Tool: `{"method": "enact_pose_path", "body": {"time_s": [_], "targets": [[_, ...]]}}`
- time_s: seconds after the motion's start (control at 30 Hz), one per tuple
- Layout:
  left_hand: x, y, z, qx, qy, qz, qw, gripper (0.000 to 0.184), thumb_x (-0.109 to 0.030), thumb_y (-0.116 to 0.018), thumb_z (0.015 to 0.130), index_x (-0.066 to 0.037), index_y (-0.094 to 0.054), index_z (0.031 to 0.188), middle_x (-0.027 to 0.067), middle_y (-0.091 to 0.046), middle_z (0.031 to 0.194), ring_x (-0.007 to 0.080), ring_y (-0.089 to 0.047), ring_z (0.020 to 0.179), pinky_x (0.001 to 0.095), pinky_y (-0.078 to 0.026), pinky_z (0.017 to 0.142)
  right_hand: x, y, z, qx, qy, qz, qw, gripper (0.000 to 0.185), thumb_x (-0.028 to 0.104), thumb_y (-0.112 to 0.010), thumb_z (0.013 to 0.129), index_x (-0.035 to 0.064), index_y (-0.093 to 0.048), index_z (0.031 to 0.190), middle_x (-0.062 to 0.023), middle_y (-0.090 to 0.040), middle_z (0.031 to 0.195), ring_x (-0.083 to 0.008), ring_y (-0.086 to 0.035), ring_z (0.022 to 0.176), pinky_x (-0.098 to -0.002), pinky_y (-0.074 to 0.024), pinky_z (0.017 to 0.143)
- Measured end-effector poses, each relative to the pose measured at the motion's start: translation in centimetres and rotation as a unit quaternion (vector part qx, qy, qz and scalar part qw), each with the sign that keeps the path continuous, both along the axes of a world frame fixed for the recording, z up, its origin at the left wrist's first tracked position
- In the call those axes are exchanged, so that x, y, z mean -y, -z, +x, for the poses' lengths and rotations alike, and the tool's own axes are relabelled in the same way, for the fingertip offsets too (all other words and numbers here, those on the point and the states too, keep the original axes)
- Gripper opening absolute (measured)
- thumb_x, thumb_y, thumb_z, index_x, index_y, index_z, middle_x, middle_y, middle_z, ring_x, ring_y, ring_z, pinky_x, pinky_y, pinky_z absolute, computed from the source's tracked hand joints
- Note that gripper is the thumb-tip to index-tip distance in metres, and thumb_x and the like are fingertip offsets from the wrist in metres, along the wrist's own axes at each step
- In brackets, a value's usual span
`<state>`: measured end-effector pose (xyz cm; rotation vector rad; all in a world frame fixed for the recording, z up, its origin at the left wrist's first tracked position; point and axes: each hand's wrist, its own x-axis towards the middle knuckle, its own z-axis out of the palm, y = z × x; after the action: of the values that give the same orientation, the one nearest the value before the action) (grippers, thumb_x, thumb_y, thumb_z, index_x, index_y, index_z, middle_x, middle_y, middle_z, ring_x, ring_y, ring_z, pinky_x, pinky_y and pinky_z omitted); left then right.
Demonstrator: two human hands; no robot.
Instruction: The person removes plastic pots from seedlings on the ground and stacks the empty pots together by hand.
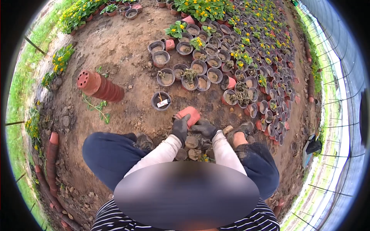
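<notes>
A reddish plastic plant pot (189, 115) is tipped on its side between my hands, in front of my knees. My left hand (180, 128), in a dark glove, grips the pot's left side with the fingers wrapped on it. On the right, my gloved right hand (205, 128) is at the pot's lower edge; its fingers are partly hidden, and I cannot make out how they close. Below the hands lie several round clods of soil (192, 142). Just beyond stands a dark pot (160, 101) with a white label in it.
A stack of nested red pots (101, 86) leans on the soil at left. Many soil-filled pots (214, 75), some with yellow flowers, crowd the ground ahead and right. More stacked pots (52, 165) lie at far left. A plastic sheet wall (343, 96) runs along the right.
</notes>
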<state>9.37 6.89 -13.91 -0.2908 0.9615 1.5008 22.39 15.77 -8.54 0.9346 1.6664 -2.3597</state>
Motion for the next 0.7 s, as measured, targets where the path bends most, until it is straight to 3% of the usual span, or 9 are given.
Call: {"method": "enact_pose_path", "body": {"time_s": [0.1,0.17,0.33,0.4,0.43,0.53,0.57,0.67,0.7], "targets": [[0.1,-0.7,-0.2,-0.046,-0.078,0.015,0.996,0.037,-0.010,-0.054,0.088,-0.002,-0.047,0.123,0.0117,-0.057,0.116,0.0234,-0.059,0.101,0.0351,-0.047,0.091,-7.7,8.5,1.6,0.153,0.030,0.207,0.966,0.054,0.027,-0.066,0.081,0.0066,-0.046,0.127,-0.0081,-0.054,0.119,-0.0210,-0.054,0.106,-0.0356,-0.0434,0.089],[0.5,0.9,0.9,-0.065,-0.064,-0.010,0.996,0.039,-0.016,-0.059,0.086,-0.001,-0.049,0.120,0.0078,-0.058,0.110,0.0175,-0.057,0.095,0.0312,-0.046,0.084,-10.8,7.4,-0.2,0.267,-0.059,0.594,0.756,0.062,0.025,-0.067,0.077,0.0062,-0.042,0.129,-0.0168,-0.051,0.123,-0.0301,-0.053,0.108,-0.0380,-0.0432,0.091],[-0.5,-5.7,0.2,-0.151,0.040,-0.022,0.987,0.036,-0.016,-0.053,0.091,0.001,-0.047,0.121,0.0120,-0.057,0.116,0.0215,-0.057,0.102,0.0348,-0.046,0.089,-14.1,5.7,-6.6,0.314,-0.151,0.595,0.724,0.073,0.024,-0.063,0.073,0.0099,-0.030,0.137,-0.0203,-0.047,0.126,-0.0335,-0.051,0.110,-0.0406,-0.0428,0.090],[-0.9,-4.1,0.4,-0.115,0.019,-0.026,0.993,0.036,-0.018,-0.054,0.090,0.001,-0.047,0.120,0.0109,-0.056,0.116,0.0194,-0.056,0.102,0.0331,-0.045,0.088,-14.3,6.7,-7.2,0.364,-0.178,0.603,0.687,0.074,0.025,-0.061,0.073,0.0105,-0.028,0.137,-0.0208,-0.045,0.129,-0.0339,-0.052,0.108,-0.0417,-0.0435,0.089],[-1.1,-4.0,0.5,-0.109,0.009,-0.026,0.994,0.037,-0.018,-0.055,0.090,0.001,-0.047,0.121,0.0107,-0.056,0.116,0.0187,-0.056,0.102,0.0327,-0.045,0.088,-14.3,5.7,-7.3,0.372,-0.172,0.614,0.675,0.061,0.023,-0.060,0.074,0.0109,-0.040,0.130,-0.0221,-0.052,0.120,-0.0322,-0.057,0.101,-0.0431,-0.0449,0.086],[-1.2,-4.0,0.7,-0.135,0.007,-0.045,0.990,0.040,-0.019,-0.060,0.087,0.000,-0.048,0.120,0.0083,-0.056,0.116,0.0183,-0.056,0.101,0.0319,-0.044,0.087,-14.8,2.5,-5.7,0.386,-0.114,0.531,0.745,0.040,0.022,-0.058,0.076,0.0122,-0.056,0.115,-0.0197,-0.061,0.103,-0.0323,-0.060,0.093,-0.0419,-0.0461,0.083],[-1.3,-4.3,0.5,-0.152,0.012,-0.050,0.987,0.042,-0.019,-0.063,0.085,0.000,-0.049,0.120,0.0072,-0.057,0.115,0.0184,-0.056,0.101,0.0317,-0.044,0.087,-14.0,4.8,-3.2,0.281,-0.002,0.604,0.746,0.027,0.026,-0.059,0.079,0.0117,-0.064,0.101,-0.0168,-0.064,0.090,-0.0317,-0.061,0.090,-0.0400,-0.0467,0.079],[-1.1,1.0,1.3,-0.333,-0.003,-0.107,0.937,0.050,-0.026,-0.065,0.084,0.002,-0.047,0.121,0.0108,-0.057,0.115,0.0217,-0.055,0.102,0.0339,-0.043,0.087,-12.2,2.3,0.7,0.070,0.077,0.515,0.851,0.032,0.036,-0.060,0.080,0.0104,-0.064,0.099,-0.0160,-0.065,0.090,-0.0339,-0.060,0.088,-0.0397,-0.0464,0.076],[-1.1,-2.5,0.1,-0.327,0.039,-0.124,0.936,0.052,-0.030,-0.065,0.083,0.003,-0.048,0.120,0.0131,-0.056,0.116,0.0232,-0.053,0.105,0.0347,-0.041,0.089,-11.5,2.4,2.2,0.176,0.023,0.509,0.842,0.036,0.040,-0.061,0.080,0.0091,-0.064,0.098,-0.0166,-0.064,0.089,-0.0328,-0.061,0.084,-0.0386,-0.0461,0.073]]}}
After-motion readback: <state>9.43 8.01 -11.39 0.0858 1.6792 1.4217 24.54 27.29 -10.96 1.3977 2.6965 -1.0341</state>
